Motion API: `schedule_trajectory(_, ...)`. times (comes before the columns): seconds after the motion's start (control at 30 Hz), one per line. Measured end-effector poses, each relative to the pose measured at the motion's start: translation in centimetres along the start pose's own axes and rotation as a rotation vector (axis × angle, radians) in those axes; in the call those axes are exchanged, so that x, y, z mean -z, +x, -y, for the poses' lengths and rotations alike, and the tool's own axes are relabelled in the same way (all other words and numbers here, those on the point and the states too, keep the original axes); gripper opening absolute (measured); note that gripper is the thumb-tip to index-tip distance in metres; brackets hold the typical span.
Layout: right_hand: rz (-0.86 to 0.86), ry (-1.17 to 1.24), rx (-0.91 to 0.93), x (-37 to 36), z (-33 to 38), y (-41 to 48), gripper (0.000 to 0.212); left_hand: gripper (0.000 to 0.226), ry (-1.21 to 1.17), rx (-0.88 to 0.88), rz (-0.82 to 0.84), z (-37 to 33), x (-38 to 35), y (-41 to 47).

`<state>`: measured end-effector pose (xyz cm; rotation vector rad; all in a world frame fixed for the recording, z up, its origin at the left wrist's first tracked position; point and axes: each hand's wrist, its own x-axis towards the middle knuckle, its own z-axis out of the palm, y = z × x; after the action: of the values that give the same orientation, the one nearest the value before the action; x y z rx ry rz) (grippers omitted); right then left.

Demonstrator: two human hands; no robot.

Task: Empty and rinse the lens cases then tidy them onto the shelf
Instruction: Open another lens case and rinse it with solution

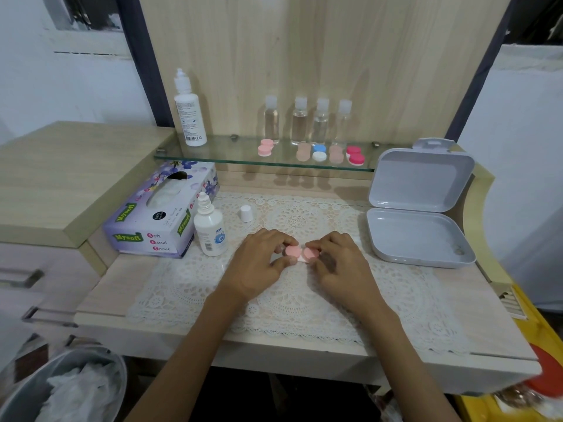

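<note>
Left hand (259, 260) and right hand (338, 263) each pinch one cap of the pink lens case (301, 254), mid lace mat (292, 303). Cap-twisting step, I reckon; once rinsed and closed, it goes up on the glass shelf (231, 152) behind the mat.

Item: pale wood-grain desk (109, 284), which is standing before me, its edge curving at the right. Matching tall back panel (304, 56) is rising behind it, with dark posts (137, 56) flanking it on both sides. Glass shelf (231, 153) is projecting from the panel on metal clips (161, 150). Lower side cabinet (61, 178) is adjoining on the left, drawer handles (21, 278) showing. White walls (61, 92) are closing in on either side; soft, even light is falling throughout.
</note>
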<state>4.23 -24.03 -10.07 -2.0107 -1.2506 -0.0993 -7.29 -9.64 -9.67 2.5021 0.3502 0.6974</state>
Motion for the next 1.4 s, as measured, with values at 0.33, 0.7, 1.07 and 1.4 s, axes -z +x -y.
schedule_trajectory(0.33,-0.041,-0.133,0.007,-0.1,-0.3,0.1,0.020,0.025,0.011,-0.005,0.003,-0.1,0.0,0.0)
schedule_trajectory(0.7,-0.035,-0.188,0.024,-0.2,-0.1,0.1,0.029,0.026,0.019,-0.015,-0.002,-0.2,0.1,0.0)
schedule_trajectory(1.07,-0.008,-0.271,-0.041,-0.1,0.3,0.3,0.031,0.025,0.015,0.013,-0.007,-0.2,0.1,0.1)
schedule_trajectory(1.4,-0.014,-0.198,-0.044,0.0,0.7,0.0,0.033,0.025,0.020,-0.001,-0.014,0.2,-0.1,0.0)
